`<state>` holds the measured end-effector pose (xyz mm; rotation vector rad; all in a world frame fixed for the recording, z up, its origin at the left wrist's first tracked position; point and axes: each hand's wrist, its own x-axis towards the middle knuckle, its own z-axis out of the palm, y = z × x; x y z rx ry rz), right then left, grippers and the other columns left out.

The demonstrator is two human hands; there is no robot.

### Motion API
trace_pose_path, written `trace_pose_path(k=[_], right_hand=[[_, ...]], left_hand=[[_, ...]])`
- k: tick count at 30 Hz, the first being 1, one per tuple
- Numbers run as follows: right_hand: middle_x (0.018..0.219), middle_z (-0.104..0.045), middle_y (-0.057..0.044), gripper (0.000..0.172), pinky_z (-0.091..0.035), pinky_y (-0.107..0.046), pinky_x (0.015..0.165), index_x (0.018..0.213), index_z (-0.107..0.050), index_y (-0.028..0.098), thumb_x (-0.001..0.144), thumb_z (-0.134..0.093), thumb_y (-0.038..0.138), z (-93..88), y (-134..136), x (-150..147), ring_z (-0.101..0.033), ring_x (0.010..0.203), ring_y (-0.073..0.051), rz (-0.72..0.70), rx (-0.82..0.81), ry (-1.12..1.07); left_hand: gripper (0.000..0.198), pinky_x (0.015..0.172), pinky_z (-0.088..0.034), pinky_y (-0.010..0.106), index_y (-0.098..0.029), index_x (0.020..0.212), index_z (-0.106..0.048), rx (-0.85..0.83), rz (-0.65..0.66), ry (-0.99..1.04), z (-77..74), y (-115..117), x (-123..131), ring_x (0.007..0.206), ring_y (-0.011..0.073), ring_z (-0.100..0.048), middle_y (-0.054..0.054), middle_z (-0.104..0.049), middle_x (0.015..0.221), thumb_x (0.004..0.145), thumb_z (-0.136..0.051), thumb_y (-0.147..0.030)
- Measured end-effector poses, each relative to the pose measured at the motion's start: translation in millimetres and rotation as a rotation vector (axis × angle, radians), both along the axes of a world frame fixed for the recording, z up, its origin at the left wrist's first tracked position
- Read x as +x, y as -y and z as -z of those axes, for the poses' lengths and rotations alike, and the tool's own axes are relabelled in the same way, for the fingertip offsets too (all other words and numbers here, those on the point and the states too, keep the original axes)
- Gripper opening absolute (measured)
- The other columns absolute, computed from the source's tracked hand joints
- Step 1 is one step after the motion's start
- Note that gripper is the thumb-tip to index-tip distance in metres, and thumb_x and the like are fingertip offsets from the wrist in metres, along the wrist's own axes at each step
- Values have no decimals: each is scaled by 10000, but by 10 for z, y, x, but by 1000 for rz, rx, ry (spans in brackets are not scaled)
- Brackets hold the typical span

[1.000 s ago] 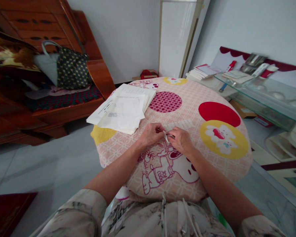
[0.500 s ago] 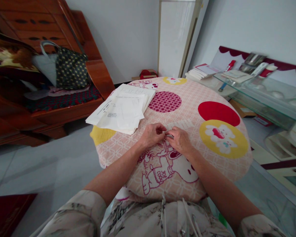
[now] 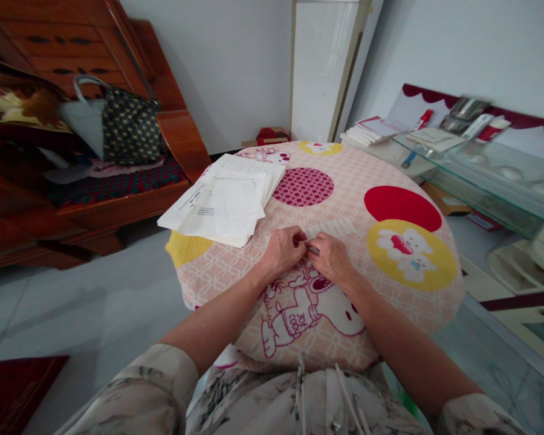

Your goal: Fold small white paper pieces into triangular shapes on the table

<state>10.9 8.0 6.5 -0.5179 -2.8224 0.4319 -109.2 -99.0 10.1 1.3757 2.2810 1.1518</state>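
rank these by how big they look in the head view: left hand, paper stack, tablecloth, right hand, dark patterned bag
Largest to smallest:
1. tablecloth
2. paper stack
3. dark patterned bag
Last, unranked between themselves: left hand and right hand, which look about alike.

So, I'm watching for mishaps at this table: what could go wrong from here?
The paper stack is uneven, and one corner seems to jut past the edge of the table, so sheets might slide off. Some pale strips lie just beyond the right hand, which could nudge them. The left hand meets the right, so anything slipping between them might go unnoticed.
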Motion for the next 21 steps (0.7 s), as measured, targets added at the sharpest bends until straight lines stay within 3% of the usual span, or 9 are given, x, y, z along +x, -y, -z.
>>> trace_pose_path(k=[4,9,15,21], right_hand=[[854,-626,-78,217,-408,-293,695,992,-793,182,941,-603,275,-7,9,4,-602,782,-197,0,-8,-6],[869,-636,-91,219,-416,-294,703,960,-793,156,938,-600,256,-33,19,3,-609,787,-200,17,10,28],[866,-646,-88,206,-425,-300,707,1006,-799,174,930,-623,250,-32,19,2,-620,805,-211,7,-19,13],[851,-676,-88,136,-437,-306,707,928,-787,166,890,-672,228,-3,-3,5,-629,804,-212,3,-63,-69]], left_hand=[[148,716,-501,273,-125,869,-709,-59,-54,-181,6,20,55,757,170,-650,76,-735,847,802,-576,-127],[214,726,-489,316,-143,864,-724,-280,-113,-350,-42,19,93,782,212,-658,99,-728,835,887,-534,-239],[304,723,-484,320,-116,890,-745,-410,-87,-390,-95,-1,100,792,227,-668,137,-734,847,942,-466,-226],[281,731,-487,320,-124,836,-726,-381,-83,-373,-70,3,73,772,217,-660,118,-726,814,931,-474,-205]])
